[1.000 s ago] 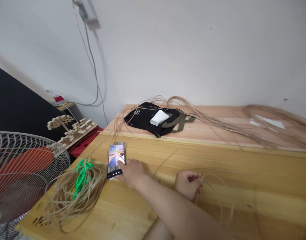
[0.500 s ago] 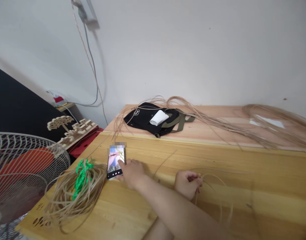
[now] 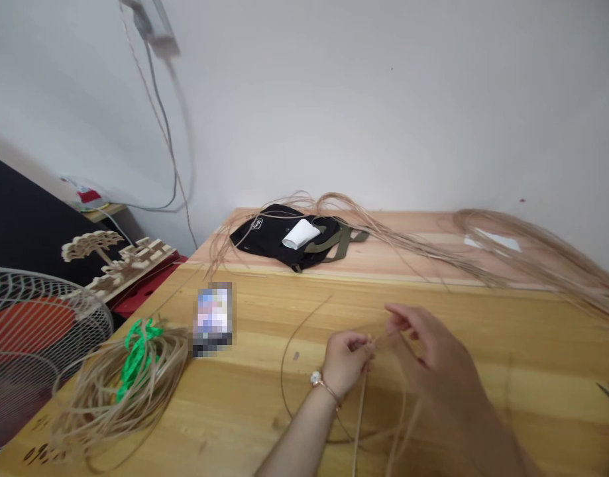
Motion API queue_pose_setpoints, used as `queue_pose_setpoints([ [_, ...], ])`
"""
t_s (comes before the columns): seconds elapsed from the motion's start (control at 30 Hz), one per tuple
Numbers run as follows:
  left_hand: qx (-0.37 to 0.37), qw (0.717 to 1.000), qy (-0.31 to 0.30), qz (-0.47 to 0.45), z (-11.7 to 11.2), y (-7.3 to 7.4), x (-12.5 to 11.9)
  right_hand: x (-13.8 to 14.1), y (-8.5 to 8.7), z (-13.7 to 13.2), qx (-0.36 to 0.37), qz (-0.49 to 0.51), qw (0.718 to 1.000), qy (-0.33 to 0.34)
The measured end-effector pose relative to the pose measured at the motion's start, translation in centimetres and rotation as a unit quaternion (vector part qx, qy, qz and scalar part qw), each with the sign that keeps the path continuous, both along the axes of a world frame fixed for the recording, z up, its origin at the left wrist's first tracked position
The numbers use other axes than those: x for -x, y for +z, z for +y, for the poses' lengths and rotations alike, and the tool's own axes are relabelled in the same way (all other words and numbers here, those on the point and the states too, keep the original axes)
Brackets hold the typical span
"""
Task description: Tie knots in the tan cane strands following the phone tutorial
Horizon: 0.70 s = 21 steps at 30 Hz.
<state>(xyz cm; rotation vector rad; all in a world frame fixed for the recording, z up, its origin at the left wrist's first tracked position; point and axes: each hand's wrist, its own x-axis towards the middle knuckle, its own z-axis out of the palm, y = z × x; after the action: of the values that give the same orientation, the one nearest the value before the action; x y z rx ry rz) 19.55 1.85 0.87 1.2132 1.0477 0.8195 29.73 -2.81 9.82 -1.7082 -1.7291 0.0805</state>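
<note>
Strand (image 3: 358,424) lengthwise toward viewer, L hand (image 3: 344,361).

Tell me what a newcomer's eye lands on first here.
Both hands, the left hand and right hand, pinch thin tan rattan strands at the middle of the pale wooden table. At the table's left edge lies a rattan coil tied with green string, and a black bag sits at the back.

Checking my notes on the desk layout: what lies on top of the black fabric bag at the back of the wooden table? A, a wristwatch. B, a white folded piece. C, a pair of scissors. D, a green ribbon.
B: a white folded piece rests on the black fabric bag.
</note>
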Motion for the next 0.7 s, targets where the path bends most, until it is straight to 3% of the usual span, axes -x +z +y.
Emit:
queue_pose_setpoints([
  [0.07, 0.018, 0.999, 0.003, -0.031, 0.0, 0.0, -0.1, -1.6, -1.4, -1.5, 0.016, 0.02, 1.0, 0.011],
  [0.2, 0.029, 0.998, 0.009, -0.055, 0.0, -0.2, 0.0, -2.2, -3.1, -4.0, 0.084, 0.071, 0.988, 0.104],
  [0.33, 0.038, 0.997, -0.003, -0.063, 0.0, -0.3, 0.2, -4.1, -3.6, -2.7, 0.035, 0.143, 0.987, -0.06],
  [0.37, 0.039, 0.997, -0.006, -0.063, 0.0, -0.2, 0.3, -4.7, -3.9, -1.9, 0.057, 0.167, 0.981, -0.075],
  [0.47, 0.038, 0.997, -0.015, -0.067, 0.0, 0.2, 0.4, -5.8, -5.2, 0.1, 0.209, 0.266, 0.94, 0.038],
  [0.57, 0.037, 0.997, -0.019, -0.068, 0.0, 0.6, 0.5, -5.4, -6.5, 0.7, 0.27, 0.311, 0.9, 0.14],
  [0.7, 0.034, 0.997, -0.027, -0.057, 0.0, 0.7, 0.5, -5.0, -7.4, 0.0, 0.29, 0.308, 0.897, 0.129],
])
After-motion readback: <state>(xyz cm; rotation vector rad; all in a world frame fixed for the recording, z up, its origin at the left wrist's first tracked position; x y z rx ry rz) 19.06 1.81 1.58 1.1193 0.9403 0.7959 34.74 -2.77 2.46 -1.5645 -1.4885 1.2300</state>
